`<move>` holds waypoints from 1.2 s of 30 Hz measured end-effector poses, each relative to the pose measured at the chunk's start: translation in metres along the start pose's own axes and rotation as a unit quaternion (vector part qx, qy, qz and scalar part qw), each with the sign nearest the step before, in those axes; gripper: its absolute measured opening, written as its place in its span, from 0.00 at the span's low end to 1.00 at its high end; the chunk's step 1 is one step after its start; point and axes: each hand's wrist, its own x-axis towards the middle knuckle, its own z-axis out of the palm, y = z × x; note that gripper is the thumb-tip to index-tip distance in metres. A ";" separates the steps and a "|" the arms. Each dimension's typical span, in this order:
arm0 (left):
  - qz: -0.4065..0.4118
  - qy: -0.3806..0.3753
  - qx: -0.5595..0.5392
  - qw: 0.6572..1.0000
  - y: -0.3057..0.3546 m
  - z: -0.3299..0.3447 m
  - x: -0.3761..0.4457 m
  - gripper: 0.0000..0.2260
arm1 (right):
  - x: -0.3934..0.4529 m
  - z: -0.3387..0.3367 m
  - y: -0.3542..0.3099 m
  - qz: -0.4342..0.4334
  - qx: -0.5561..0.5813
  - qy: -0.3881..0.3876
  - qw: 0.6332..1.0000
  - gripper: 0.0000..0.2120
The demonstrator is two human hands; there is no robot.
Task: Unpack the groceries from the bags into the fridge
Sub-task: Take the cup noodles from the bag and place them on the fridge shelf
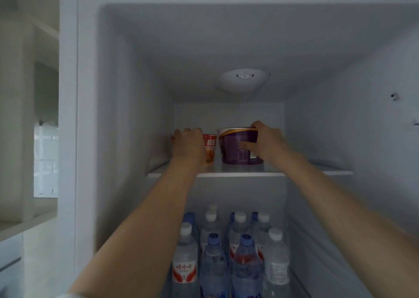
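Ten or so clear plastic water bottles with white and blue caps below, upright and close; higher, on glass shelf of fridge, right hand gripping round purple paper tub, left hand curled around small red cup just beside.

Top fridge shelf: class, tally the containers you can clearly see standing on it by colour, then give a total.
red noodle cup: 1
purple tub: 1
Total: 2
A red sliver at the far edge of the left hand is too hidden to count.
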 end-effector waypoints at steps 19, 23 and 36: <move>-0.020 -0.150 0.002 0.988 -0.035 0.035 0.048 0.24 | 0.031 0.024 0.015 0.008 -0.016 -0.072 0.997 0.36; -0.017 -0.152 0.009 0.988 -0.034 0.033 0.045 0.29 | 0.024 0.021 0.011 0.014 0.022 -0.122 0.992 0.46; -0.035 -0.006 -0.105 0.994 0.005 -0.029 -0.022 0.15 | -0.020 -0.002 -0.007 0.049 -0.041 -0.025 0.998 0.30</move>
